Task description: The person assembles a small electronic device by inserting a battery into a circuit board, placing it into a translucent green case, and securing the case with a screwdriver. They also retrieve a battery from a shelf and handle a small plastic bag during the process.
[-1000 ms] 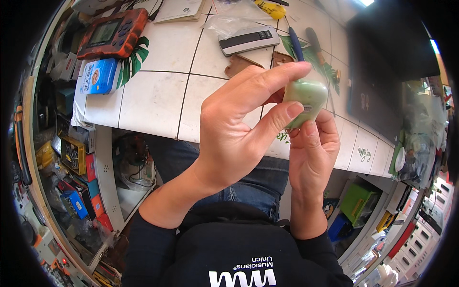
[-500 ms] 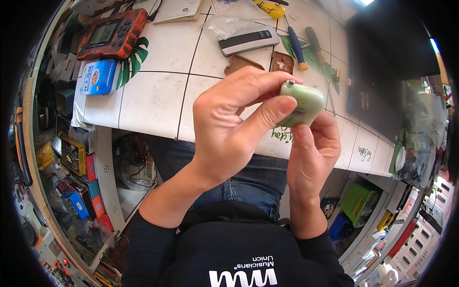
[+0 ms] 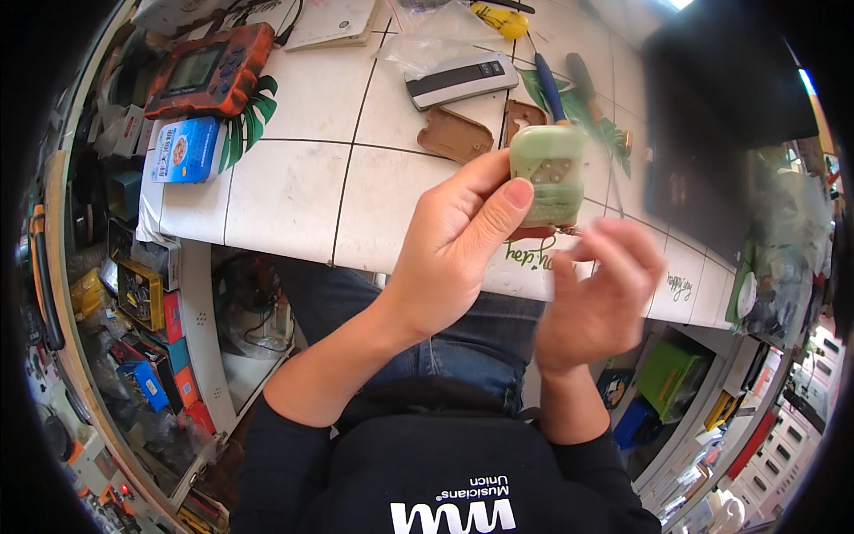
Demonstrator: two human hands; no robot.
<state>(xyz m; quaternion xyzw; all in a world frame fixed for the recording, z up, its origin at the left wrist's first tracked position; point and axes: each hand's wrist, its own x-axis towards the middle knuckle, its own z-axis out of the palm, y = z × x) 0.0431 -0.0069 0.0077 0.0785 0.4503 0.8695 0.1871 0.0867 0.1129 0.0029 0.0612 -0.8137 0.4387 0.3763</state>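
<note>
My left hand [image 3: 463, 240] is closed on a pale green remote fob [image 3: 536, 151], thumb on its front edge and fingers behind. The fob is held upright above the table's near edge, its face with several small round button spots toward me. At its lower end there is a small metal bit, too small to make out. My right hand [image 3: 600, 298] is just right of and below the fob, fingers curled and smeared by motion; whether it touches the fob I cannot tell. Behind the fob lie two brown plastic shell pieces, one a flat brown cover [image 3: 455, 133].
A silver and black remote [image 3: 463, 80], a blue-handled screwdriver [image 3: 549, 84] and a grey-handled tool [image 3: 583, 80] lie on the white tiled table [image 3: 285, 187]. At left are an orange handheld device [image 3: 209, 71] and a blue box [image 3: 189, 149]. A dark screen [image 3: 712, 142] stands at right.
My left hand has turned the fob so its buttoned face shows. My right hand has moved off the fob's body, down and to the right.
</note>
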